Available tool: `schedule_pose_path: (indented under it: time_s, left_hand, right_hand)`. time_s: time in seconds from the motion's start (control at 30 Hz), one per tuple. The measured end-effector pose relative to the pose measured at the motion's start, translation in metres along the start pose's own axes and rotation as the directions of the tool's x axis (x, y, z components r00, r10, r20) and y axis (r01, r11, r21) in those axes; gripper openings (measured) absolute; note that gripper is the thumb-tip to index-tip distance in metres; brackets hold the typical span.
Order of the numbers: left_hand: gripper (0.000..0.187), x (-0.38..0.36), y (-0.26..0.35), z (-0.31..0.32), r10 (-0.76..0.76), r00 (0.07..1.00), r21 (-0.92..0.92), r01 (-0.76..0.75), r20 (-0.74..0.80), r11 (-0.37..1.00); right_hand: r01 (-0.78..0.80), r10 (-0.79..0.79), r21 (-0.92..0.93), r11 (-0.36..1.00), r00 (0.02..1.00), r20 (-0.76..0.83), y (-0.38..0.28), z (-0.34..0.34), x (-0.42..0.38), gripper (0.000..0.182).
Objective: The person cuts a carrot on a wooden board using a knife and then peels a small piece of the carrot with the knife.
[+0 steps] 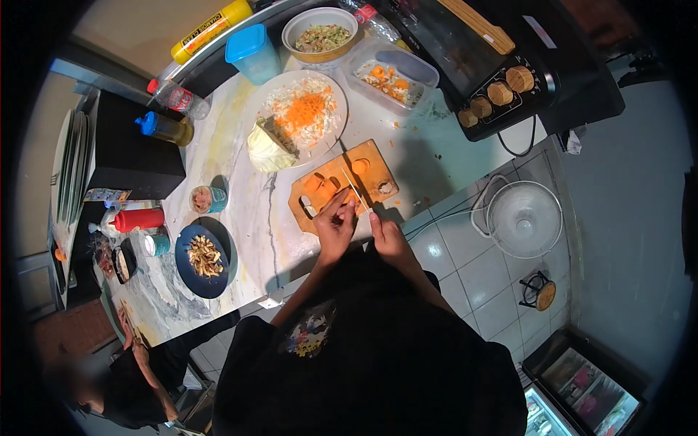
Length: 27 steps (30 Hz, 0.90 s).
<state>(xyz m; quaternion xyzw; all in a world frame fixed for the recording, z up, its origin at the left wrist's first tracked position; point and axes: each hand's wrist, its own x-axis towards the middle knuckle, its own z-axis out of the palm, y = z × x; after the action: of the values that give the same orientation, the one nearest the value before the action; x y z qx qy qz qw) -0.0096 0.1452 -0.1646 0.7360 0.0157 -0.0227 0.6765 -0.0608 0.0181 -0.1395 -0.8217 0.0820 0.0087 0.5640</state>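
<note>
On the marble counter lies a wooden cutting board (302, 190) with orange carrot pieces (314, 182) on it. My right hand (387, 236) is closed round the handle of a knife (353, 183), whose blade points away from me across the board. My left hand (337, 224) rests at the board's near edge, fingers bent together over a carrot piece beside the blade. Beyond the board stands a large plate (254, 109) of shredded cabbage and grated carrot (304, 109), with a cabbage wedge (269, 149) at its near left side.
A plastic container (414, 69) and a bowl (291, 33) stand behind; a black oven (465, 116) is at the right. A dark plate (187, 272) of sliced food, a jar (209, 199) and bottles (138, 219) stand left. Another person (134, 385) works at the lower left.
</note>
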Motion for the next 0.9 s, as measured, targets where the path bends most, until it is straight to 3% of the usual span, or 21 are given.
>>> schedule_pose_path:
  time_s: [0.07, 0.2, 0.3, 0.47, 0.6, 0.8, 0.9]
  left_hand:
    - [0.029, 0.001, -0.005, 0.002, 0.085, 0.996, 0.024, -0.085, -0.035, 0.996]
    - [0.028, 0.0, -0.007, -0.002, 0.064, 0.998, 0.071, -0.063, -0.008, 0.995]
    - [0.028, -0.001, 0.001, -0.002, 0.087, 0.996, 0.113, -0.085, -0.01, 0.99]
    - [0.028, 0.001, 0.0, 0.0, 0.149, 0.988, 0.116, -0.144, -0.029, 0.983]
    - [0.027, -0.001, 0.004, -0.001, 0.079, 0.997, 0.109, -0.077, -0.015, 0.991]
    - [0.026, 0.0, 0.0, -0.002, 0.004, 1.0, 0.058, -0.005, 0.023, 0.998]
    - [0.028, 0.001, 0.0, -0.001, 0.114, 0.993, 0.099, -0.114, 0.003, 0.989]
  right_hand:
    - [0.017, -0.017, -0.008, 1.0, 1.0, 0.018, 0.014, 0.003, 0.0, 0.039]
    - [0.104, -0.1, -0.098, 0.99, 0.994, 0.042, 0.02, 0.004, -0.001, 0.036]
    - [-0.006, 0.009, -0.042, 0.999, 0.997, 0.075, 0.01, 0.0, 0.001, 0.032]
    - [0.036, -0.032, -0.057, 0.998, 0.997, 0.069, 0.006, 0.0, 0.001, 0.038]
    - [0.118, -0.109, -0.153, 0.981, 0.992, 0.065, 0.009, 0.001, -0.002, 0.038]
    - [0.084, -0.07, -0.189, 0.978, 0.995, 0.076, -0.006, -0.003, -0.001, 0.04]
    - [-0.006, 0.012, -0.114, 0.994, 0.998, 0.059, -0.001, 0.0, 0.001, 0.04]
